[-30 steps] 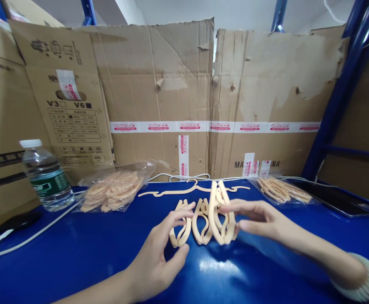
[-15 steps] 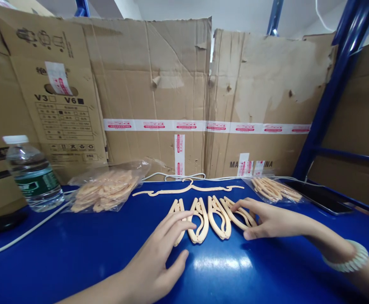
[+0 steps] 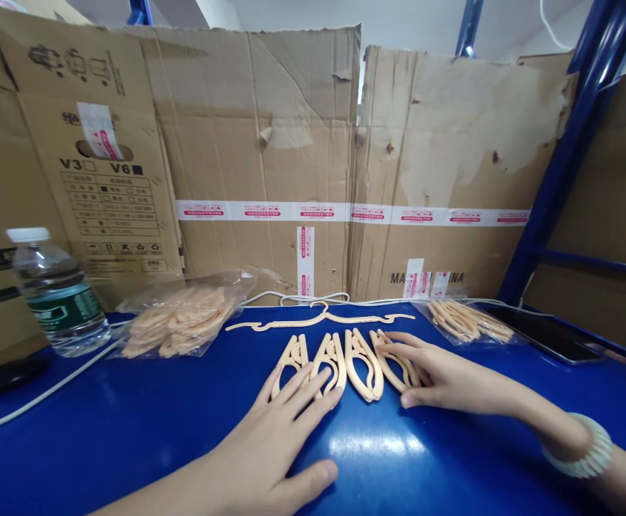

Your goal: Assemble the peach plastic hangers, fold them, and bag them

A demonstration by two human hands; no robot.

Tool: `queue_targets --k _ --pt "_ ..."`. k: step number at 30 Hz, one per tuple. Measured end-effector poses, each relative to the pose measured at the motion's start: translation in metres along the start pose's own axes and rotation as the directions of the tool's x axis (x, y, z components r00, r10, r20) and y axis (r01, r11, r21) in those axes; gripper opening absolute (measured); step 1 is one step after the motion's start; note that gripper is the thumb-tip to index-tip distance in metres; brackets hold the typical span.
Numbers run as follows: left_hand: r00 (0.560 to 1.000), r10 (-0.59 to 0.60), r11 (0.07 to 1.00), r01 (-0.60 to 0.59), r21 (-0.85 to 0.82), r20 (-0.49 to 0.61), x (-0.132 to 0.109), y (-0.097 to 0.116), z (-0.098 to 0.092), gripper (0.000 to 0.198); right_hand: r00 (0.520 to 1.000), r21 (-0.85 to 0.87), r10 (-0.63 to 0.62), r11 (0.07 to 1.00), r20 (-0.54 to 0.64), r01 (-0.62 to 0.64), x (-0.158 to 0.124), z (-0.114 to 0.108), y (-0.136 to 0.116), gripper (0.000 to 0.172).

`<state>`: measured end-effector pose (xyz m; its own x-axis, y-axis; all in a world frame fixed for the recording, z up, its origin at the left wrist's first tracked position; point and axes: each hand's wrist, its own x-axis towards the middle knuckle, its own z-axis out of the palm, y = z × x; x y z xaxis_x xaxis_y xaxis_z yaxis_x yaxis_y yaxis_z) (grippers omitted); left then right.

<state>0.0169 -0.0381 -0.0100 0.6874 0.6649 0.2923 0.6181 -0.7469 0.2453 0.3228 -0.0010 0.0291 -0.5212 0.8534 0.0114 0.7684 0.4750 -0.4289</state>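
Folded peach plastic travel hangers lie side by side on the blue table [image 3: 145,430]. My left hand [image 3: 269,444] is spread, its fingers resting over the leftmost folded hanger [image 3: 302,347] and the second folded hanger [image 3: 340,358], partly hiding both. The third folded hanger [image 3: 352,358] lies untouched between my hands. At the right end of the row, my right hand [image 3: 449,373] grips the rightmost folded hanger [image 3: 389,370] between thumb and fingers. Behind the row lies an unfolded hanger [image 3: 291,325], its hook pointing away from me.
At the left stand a water bottle [image 3: 62,301] and a clear bag of peach hangers [image 3: 183,319]. A smaller bag of hangers [image 3: 466,320] and a dark phone [image 3: 552,337] lie at the right. Cardboard [image 3: 259,165] walls off the back; a white cable [image 3: 49,398] runs along the left.
My left hand has spread out and now covers part of two folded hangers. The row has shifted slightly left, and my right hand has moved left with the rightmost hanger.
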Motion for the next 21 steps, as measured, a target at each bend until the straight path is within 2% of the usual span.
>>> queue_targets --k 4,9,13,17,21 --pt "1.000 -0.003 1.000 0.003 -0.003 -0.021 0.001 -0.008 -0.004 0.062 0.998 -0.030 -0.025 0.999 -0.061 0.023 0.005 0.009 0.000 0.067" --pt "0.993 0.046 0.999 -0.045 -0.012 0.113 0.004 -0.017 -0.010 0.062 0.996 -0.040 -0.058 0.998 -0.072 0.055 0.005 0.012 0.001 0.062" --pt "1.000 0.014 1.000 -0.014 0.002 -0.018 0.003 -0.016 -0.004 0.063 0.995 -0.035 -0.090 0.995 -0.033 0.089 0.003 0.008 -0.002 0.060" --pt "1.000 0.008 1.000 -0.008 0.023 -0.012 0.003 -0.015 0.001 0.063 0.996 -0.039 -0.094 0.995 -0.004 0.094 0.002 0.006 -0.007 0.058" --pt "0.999 0.014 1.000 -0.013 0.018 -0.043 0.003 -0.016 0.001 0.062 0.995 -0.047 -0.094 0.995 -0.028 0.093 0.002 0.008 -0.005 0.055"
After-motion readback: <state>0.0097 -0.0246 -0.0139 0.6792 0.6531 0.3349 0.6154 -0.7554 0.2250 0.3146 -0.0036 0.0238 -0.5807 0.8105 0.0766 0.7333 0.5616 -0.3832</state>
